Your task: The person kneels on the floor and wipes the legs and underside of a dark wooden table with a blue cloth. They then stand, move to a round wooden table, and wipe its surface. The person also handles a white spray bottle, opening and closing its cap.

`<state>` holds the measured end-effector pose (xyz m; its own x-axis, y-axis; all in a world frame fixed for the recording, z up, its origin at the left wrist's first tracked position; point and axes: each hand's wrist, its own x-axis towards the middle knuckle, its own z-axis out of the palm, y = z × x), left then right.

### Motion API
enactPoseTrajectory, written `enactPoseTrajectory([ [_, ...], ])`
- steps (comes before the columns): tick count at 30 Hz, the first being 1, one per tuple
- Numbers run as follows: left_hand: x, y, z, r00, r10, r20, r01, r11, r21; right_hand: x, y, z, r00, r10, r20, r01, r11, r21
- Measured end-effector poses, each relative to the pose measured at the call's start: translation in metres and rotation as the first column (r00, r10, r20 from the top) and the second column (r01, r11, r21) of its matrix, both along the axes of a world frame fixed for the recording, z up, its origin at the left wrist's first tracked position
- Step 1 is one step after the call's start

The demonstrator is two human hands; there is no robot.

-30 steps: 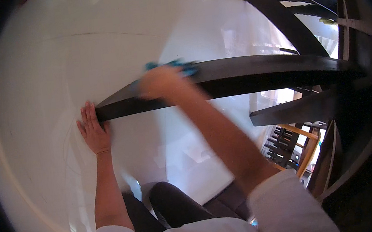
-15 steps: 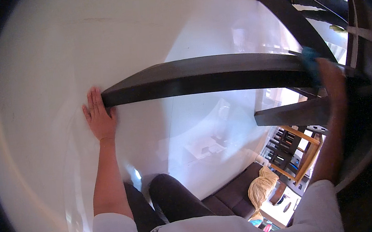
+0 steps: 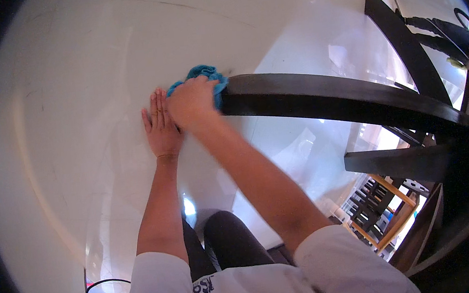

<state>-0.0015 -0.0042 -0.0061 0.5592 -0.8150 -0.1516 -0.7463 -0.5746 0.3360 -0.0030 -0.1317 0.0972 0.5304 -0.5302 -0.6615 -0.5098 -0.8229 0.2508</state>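
Both the blue cloth (image 3: pixel 202 71) and the right hand (image 3: pixel 192 105) have moved since the earlier frame, from the right end of the long dark beam (image 3: pixel 308 94) to its left end, and the whole scene sits farther right in the view. Going from the left, the glossy white surface (image 3: pixel 96 58) comes first, with the left hand (image 3: pixel 162 132) laid over it, fingers straight and together, gripping nothing that shows; it has stayed by the beam's left end, apparently braced there. Just beside it the right hand is curled around the bunched cloth, holding it down over that end, so the beam's tip is hidden; whether the two hands touch cannot be told. Judging by the sweep, the cloth is being run along most of the beam's length, and at this moment the long stretch to the right lies uncovered, bending away toward the dark structure it joins. Below that stretch a shorter dark beam (image 3: pixel 396 159) juts out, with a light wooden frame (image 3: pixel 394 190) lower down. Above, a slanting dark beam (image 3: pixel 405 45) reaches up, and beyond it, at the upper right, are dark-clothed legs (image 3: pixel 449 30), seemingly another person's.
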Motion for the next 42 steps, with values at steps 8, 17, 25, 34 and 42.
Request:
enactPoseTrajectory([
  [8, 0.005, -0.001, 0.012, 0.995, 0.016, -0.102, -0.016, 1.0, 0.003, -0.102, -0.183, 0.026, 0.85, -0.068, -0.523, 0.204, 0.957, 0.206],
  [17, 0.002, -0.003, 0.007, 0.863, 0.119, -0.492, -0.193, 0.976, -0.102, 0.016, -0.034, 0.005, 0.95, -0.113, -0.29, 0.165, 0.973, 0.161],
  [25, 0.015, 0.016, -0.015, 1.0, 0.011, -0.013, -0.014, 0.958, -0.286, -0.1, 0.019, 0.043, 0.832, -0.036, 0.554, 0.019, 0.999, 0.036],
  [34, 0.007, 0.009, 0.007, 0.996, 0.084, 0.019, -0.079, 0.98, -0.184, -0.307, -0.196, 0.329, 0.824, 0.257, 0.504, 0.246, 0.641, -0.728],
  [42, 0.009, 0.01, 0.029, 0.996, 0.069, 0.053, -0.055, 0.971, -0.234, -0.265, -0.259, 0.389, 0.879, -0.403, -0.253, 0.262, 0.854, -0.45],
])
